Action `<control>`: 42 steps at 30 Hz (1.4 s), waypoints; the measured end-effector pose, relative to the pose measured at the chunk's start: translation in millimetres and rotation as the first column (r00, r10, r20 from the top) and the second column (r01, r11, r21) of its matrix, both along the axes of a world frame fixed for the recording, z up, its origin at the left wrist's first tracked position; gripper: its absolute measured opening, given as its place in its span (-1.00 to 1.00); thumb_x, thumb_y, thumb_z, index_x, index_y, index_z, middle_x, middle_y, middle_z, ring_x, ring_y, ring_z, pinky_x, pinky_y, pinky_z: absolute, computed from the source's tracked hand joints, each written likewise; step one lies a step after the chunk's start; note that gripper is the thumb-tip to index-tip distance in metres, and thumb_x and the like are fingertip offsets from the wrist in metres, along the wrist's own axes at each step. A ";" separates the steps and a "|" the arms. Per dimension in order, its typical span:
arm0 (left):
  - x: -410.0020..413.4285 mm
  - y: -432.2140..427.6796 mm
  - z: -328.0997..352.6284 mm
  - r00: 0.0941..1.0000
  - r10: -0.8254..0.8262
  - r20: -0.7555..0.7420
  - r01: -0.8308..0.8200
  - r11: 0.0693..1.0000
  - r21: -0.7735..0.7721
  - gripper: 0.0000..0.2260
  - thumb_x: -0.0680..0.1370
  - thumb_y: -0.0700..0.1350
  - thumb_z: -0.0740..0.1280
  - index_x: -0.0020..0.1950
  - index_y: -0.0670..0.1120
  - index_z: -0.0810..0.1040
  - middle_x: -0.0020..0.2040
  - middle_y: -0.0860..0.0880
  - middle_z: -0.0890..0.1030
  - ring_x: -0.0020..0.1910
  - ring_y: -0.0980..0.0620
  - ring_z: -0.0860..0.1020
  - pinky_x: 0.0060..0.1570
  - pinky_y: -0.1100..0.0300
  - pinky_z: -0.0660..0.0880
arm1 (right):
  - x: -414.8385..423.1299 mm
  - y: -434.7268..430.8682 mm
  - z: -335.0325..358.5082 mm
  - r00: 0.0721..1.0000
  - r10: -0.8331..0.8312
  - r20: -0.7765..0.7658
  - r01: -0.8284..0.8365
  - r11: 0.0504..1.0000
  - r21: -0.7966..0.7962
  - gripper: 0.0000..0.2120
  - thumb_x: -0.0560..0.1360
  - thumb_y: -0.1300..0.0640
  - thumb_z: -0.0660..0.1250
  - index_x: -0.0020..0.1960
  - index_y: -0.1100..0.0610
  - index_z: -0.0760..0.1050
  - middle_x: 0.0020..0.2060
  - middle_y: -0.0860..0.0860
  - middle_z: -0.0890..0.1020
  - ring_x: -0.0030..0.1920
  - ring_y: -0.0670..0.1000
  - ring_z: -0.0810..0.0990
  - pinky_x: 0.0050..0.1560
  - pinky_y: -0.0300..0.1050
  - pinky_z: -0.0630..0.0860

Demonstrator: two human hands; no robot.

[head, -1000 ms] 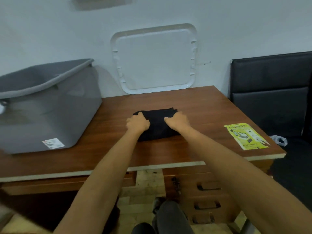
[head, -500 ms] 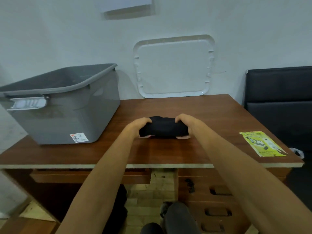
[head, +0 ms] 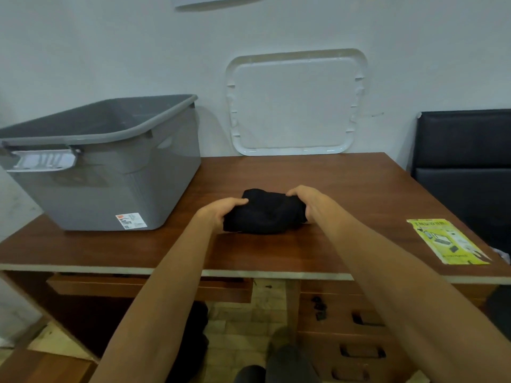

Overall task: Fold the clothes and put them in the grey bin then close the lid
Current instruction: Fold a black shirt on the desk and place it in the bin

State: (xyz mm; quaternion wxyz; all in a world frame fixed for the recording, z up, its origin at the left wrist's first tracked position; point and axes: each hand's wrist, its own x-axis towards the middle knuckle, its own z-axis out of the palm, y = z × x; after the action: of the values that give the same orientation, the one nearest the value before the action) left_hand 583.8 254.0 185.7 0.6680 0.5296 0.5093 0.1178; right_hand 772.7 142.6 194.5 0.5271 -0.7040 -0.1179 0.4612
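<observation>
both hands grip a folded black garment (head: 264,214) at mid-desk (head: 249,252): left hand (head: 221,212) on its left end, right hand (head: 307,199) on its right. the open grey bin (head: 110,183) stands left, its white lid (head: 297,103) leaning on the wall.

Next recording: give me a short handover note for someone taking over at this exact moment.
Left hand and right hand: each grips one end of the folded black garment, at the middle of the desk.
Grey bin stands open at the desk's left; white lid leans against the wall behind.
Done: the fold, by its look.
Left: garment into bin, lid on.
</observation>
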 end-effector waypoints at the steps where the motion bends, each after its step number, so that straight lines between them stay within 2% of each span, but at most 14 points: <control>1: 6.3 6.5 -4.1 0.999 0.000 -0.038 0.000 1.000 0.019 -0.58 0.57 0.00 0.48 0.34 -0.16 0.52 0.19 -0.15 0.62 0.11 -0.16 0.62 0.06 -0.04 0.62 | 4.2 8.8 -0.9 1.000 0.009 0.020 -0.009 1.000 -0.003 -0.82 0.55 0.21 0.36 0.14 0.22 0.53 0.06 0.19 0.63 0.06 0.21 0.64 0.09 0.12 0.64; 4: 28.4 29.4 -9.3 0.996 0.028 -0.081 -0.022 0.997 0.071 -0.60 0.59 -0.07 0.44 0.37 -0.15 0.45 0.13 -0.15 0.58 0.07 -0.17 0.59 0.21 -0.07 0.57 | 21.0 43.5 -0.8 0.999 -0.021 0.042 0.019 0.999 0.044 -0.72 0.45 0.26 0.38 0.15 0.23 0.55 0.10 0.21 0.64 0.05 0.23 0.65 -0.07 0.08 0.66; 6: 43.8 48.0 -0.7 0.996 0.047 -0.070 -0.041 0.995 0.095 -0.67 0.63 -0.11 0.39 0.35 -0.13 0.42 0.04 -0.14 0.54 -0.01 -0.15 0.57 0.14 -0.06 0.57 | 36.5 69.2 2.3 0.996 -0.071 0.062 0.066 0.994 0.086 -0.63 0.42 0.25 0.39 0.23 0.24 0.54 0.11 0.21 0.65 0.04 0.22 0.65 -0.14 0.02 0.64; 10: 67.2 93.3 30.2 0.994 0.066 -0.090 -0.054 0.990 0.132 -0.59 0.64 -0.07 0.36 0.45 -0.16 0.39 0.34 -0.19 0.51 0.19 -0.21 0.53 0.15 -0.06 0.54 | 59.7 101.2 33.5 0.990 -0.106 0.097 0.092 0.985 0.143 -0.63 0.49 0.26 0.36 0.28 0.27 0.46 0.09 0.21 0.62 0.03 0.19 0.63 -0.20 -0.03 0.58; 13: 81.0 110.5 61.8 0.992 0.080 -0.093 -0.065 0.986 0.151 -0.54 0.65 -0.06 0.36 0.49 -0.18 0.36 0.39 -0.23 0.48 0.19 -0.23 0.53 0.20 -0.09 0.54 | 73.4 112.1 68.5 0.990 -0.104 0.093 0.092 0.988 0.123 -0.63 0.50 0.27 0.39 0.28 0.26 0.46 0.12 0.20 0.60 0.04 0.18 0.61 -0.23 -0.04 0.53; 19: 102.1 128.6 156.7 0.993 0.108 -0.047 -0.100 0.982 0.158 -0.57 0.65 -0.11 0.36 0.49 -0.21 0.40 0.38 -0.26 0.52 0.28 -0.28 0.53 0.32 -0.19 0.50 | 93.0 131.2 171.1 0.993 -0.073 0.089 0.069 0.997 0.045 -0.65 0.51 0.28 0.40 0.27 0.29 0.47 0.14 0.21 0.61 0.09 0.21 0.60 -0.04 0.05 0.58; 22: 112.9 139.8 216.8 0.992 0.126 -0.007 -0.123 0.979 0.164 -0.61 0.64 -0.12 0.36 0.44 -0.22 0.43 0.27 -0.23 0.57 0.21 -0.25 0.56 0.25 -0.14 0.54 | 104.4 143.7 235.3 0.991 -0.078 0.105 0.072 0.996 0.060 -0.64 0.50 0.27 0.41 0.26 0.29 0.47 0.10 0.22 0.62 0.07 0.21 0.62 -0.11 0.04 0.58; 24: 118.1 149.9 256.4 0.990 0.142 0.019 -0.143 0.975 0.167 -0.63 0.64 -0.11 0.37 0.41 -0.18 0.45 0.18 -0.19 0.58 0.11 -0.21 0.57 0.04 -0.07 0.58 | 112.7 153.9 276.1 0.990 -0.081 0.117 0.071 0.994 0.087 -0.62 0.49 0.27 0.41 0.28 0.29 0.46 0.11 0.23 0.63 0.04 0.21 0.63 -0.25 -0.03 0.53; 25: 119.3 155.1 274.7 0.988 0.151 0.031 -0.154 0.973 0.169 -0.63 0.63 -0.10 0.38 0.40 -0.16 0.46 0.19 -0.18 0.58 0.11 -0.20 0.57 -0.02 -0.04 0.58 | 115.5 159.0 294.8 0.990 -0.077 0.117 0.066 0.993 0.100 -0.62 0.49 0.27 0.40 0.28 0.28 0.45 0.12 0.23 0.62 0.03 0.21 0.62 -0.28 -0.04 0.50; 27: 118.6 167.6 307.5 0.986 0.158 0.052 -0.165 0.969 0.183 -0.62 0.62 -0.09 0.39 0.41 -0.13 0.47 0.26 -0.19 0.59 0.16 -0.21 0.58 0.01 -0.07 0.58 | 118.4 168.9 331.3 0.990 -0.063 0.124 0.050 0.993 0.108 -0.61 0.50 0.26 0.41 0.29 0.25 0.43 0.13 0.22 0.60 0.03 0.20 0.60 -0.28 -0.05 0.49; 31: 106.4 188.1 362.1 0.983 0.167 0.073 -0.179 0.957 0.228 -0.76 0.64 -0.08 0.36 0.30 -0.05 0.52 0.19 -0.14 0.61 0.12 -0.17 0.59 -0.03 -0.05 0.58 | 113.6 194.6 385.7 0.991 -0.017 0.134 0.001 0.993 0.116 -0.56 0.48 0.24 0.42 0.33 0.23 0.44 0.16 0.21 0.61 0.05 0.21 0.62 -0.28 -0.07 0.49; 35: 74.0 206.7 392.7 0.978 0.199 0.057 -0.207 0.943 0.261 -0.69 0.63 -0.10 0.37 0.38 -0.04 0.51 0.16 -0.11 0.62 0.12 -0.15 0.60 0.06 -0.07 0.58 | 87.1 226.5 413.0 0.990 0.052 0.128 -0.066 0.991 0.113 -0.48 0.46 0.23 0.43 0.39 0.23 0.39 0.21 0.22 0.58 0.13 0.24 0.60 -0.21 -0.02 0.54; 39: 23.3 224.4 403.8 0.957 0.291 0.019 -0.286 0.925 0.249 -0.65 0.62 -0.09 0.39 0.40 -0.06 0.50 0.22 -0.15 0.60 0.17 -0.20 0.59 0.15 -0.15 0.58 | 43.4 260.6 419.8 0.983 0.150 0.104 -0.159 0.984 0.086 -0.45 0.46 0.22 0.44 0.41 0.22 0.38 0.25 0.23 0.55 0.18 0.25 0.58 -0.03 0.05 0.58; 42: -17.2 244.9 401.5 0.939 0.345 -0.008 -0.334 0.915 0.227 -0.67 0.60 -0.06 0.40 0.36 -0.03 0.53 0.22 -0.13 0.62 0.17 -0.20 0.60 0.10 -0.15 0.60 | 7.0 280.9 421.2 0.972 0.216 0.093 -0.223 0.972 0.068 -0.52 0.50 0.24 0.42 0.37 0.24 0.38 0.20 0.21 0.52 0.15 0.22 0.54 -0.10 0.03 0.55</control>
State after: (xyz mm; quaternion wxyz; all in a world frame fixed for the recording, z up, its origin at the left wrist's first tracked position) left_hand 566.6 498.9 587.2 0.5616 0.5070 0.5930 0.2755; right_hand 779.7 423.5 615.6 0.4944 -0.6844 -0.2353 0.4814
